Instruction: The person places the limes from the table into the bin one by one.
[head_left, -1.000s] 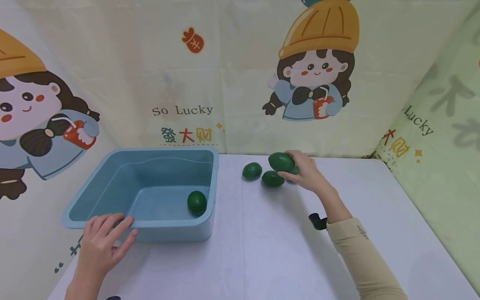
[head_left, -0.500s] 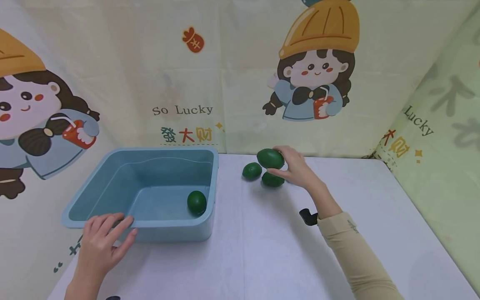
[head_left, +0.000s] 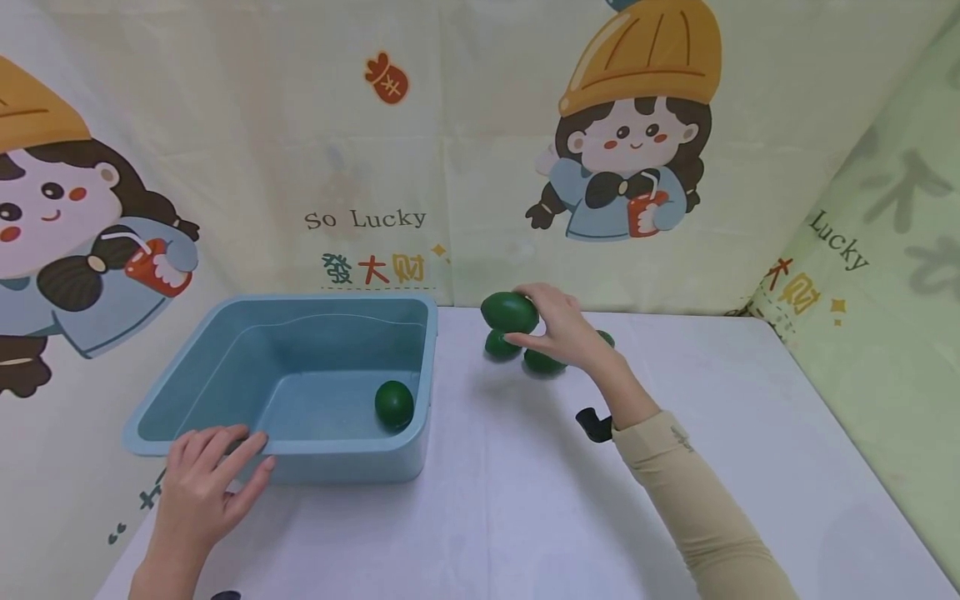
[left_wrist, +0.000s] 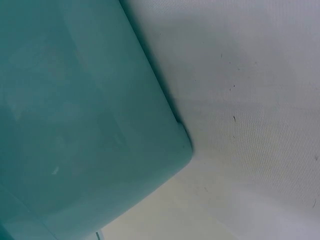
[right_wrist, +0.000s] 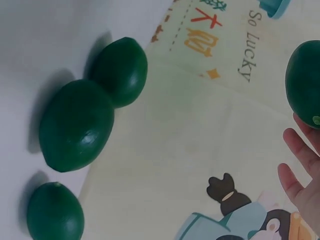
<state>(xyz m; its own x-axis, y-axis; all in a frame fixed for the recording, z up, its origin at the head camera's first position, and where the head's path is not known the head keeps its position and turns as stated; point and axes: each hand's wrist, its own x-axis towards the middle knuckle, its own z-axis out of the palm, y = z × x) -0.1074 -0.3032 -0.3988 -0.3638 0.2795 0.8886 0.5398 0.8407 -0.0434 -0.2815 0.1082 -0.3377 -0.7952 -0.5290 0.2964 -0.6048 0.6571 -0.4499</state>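
My right hand (head_left: 558,329) holds a dark green lime (head_left: 510,312) between fingers and thumb, raised above the table. Below and behind that hand lie more limes: one on the left (head_left: 502,344), one in the middle (head_left: 545,362), and one mostly hidden on the right (head_left: 604,337). In the right wrist view the gripped lime (right_wrist: 306,82) shows at the right edge, apart from three limes on the cloth. Another lime (head_left: 393,405) sits in the right corner of the blue plastic bin (head_left: 330,462). My left hand (head_left: 206,475) rests on the bin's near rim with relaxed fingers.
The white-covered table (head_left: 480,533) carries the bin on its left side. A printed cloth backdrop (head_left: 487,167) rises behind it, and a side cloth (head_left: 885,350) hangs along the right edge. The left wrist view shows mainly the bin's wall (left_wrist: 90,125).
My right hand has carried its lime leftward, from over the right of the group to above the left lime. The left hand and the bin have stayed still.
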